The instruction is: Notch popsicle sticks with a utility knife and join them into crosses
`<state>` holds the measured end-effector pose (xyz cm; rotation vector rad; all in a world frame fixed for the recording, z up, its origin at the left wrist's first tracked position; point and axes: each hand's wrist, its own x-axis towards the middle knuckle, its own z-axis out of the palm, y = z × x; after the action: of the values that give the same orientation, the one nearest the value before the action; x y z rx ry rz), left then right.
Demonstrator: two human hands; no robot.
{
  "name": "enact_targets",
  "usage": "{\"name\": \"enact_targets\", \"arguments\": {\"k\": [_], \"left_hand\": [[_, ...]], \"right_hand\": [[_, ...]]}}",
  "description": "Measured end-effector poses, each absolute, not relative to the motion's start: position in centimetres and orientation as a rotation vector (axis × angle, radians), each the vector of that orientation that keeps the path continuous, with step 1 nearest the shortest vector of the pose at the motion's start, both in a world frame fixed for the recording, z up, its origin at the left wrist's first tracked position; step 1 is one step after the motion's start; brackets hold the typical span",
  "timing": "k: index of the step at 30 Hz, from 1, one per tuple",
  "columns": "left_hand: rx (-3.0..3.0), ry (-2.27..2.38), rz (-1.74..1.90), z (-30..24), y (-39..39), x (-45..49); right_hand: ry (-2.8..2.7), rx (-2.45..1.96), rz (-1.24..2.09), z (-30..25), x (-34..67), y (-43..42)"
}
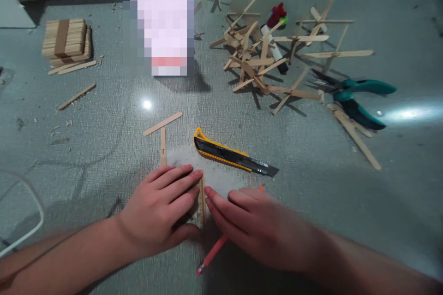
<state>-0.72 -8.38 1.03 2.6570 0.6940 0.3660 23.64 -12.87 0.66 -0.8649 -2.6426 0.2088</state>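
My left hand (166, 205) is closed over a small see-through ruler (200, 209), holding it down along a wooden craft stick (203, 193). The fingertips of my right hand (249, 219) touch or nearly touch the stick's right edge. A red pencil (215, 251) slants through my right hand, eraser end toward me; its grip is partly hidden. Just beyond my hands lies a yellow and black utility knife (228, 154), blade out to the right. A craft stick with a small slot (163, 145) points away from my left hand, near another loose stick (162, 124).
Bundled craft sticks (65, 39) lie at the far left. Crossed stick assemblies (252, 55) pile up at the back right, with a black and white marker (275, 50) among them. Green-handled pliers (353, 94) rest at the right. A pixelated block (169, 18) covers the back middle. A white cable (39, 207) curves at left.
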Motion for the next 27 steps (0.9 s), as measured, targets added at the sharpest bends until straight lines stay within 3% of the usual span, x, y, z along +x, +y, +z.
{"name": "enact_targets", "arguments": {"k": [9, 14, 27], "left_hand": [[2.695, 0.689, 0.349, 1.3, -8.4, -0.6], [2.707, 0.707, 0.339, 1.2, -8.5, -0.6], [2.697, 0.709, 0.373, 1.2, -8.4, -0.4]], "right_hand": [[-2.380, -0.737, 0.224, 1.3, 24.9, -12.6], [-2.496, -0.858, 0.447, 0.8, 23.9, -12.4], [-2.536, -0.793, 0.387, 0.4, 24.2, -12.5]]}}
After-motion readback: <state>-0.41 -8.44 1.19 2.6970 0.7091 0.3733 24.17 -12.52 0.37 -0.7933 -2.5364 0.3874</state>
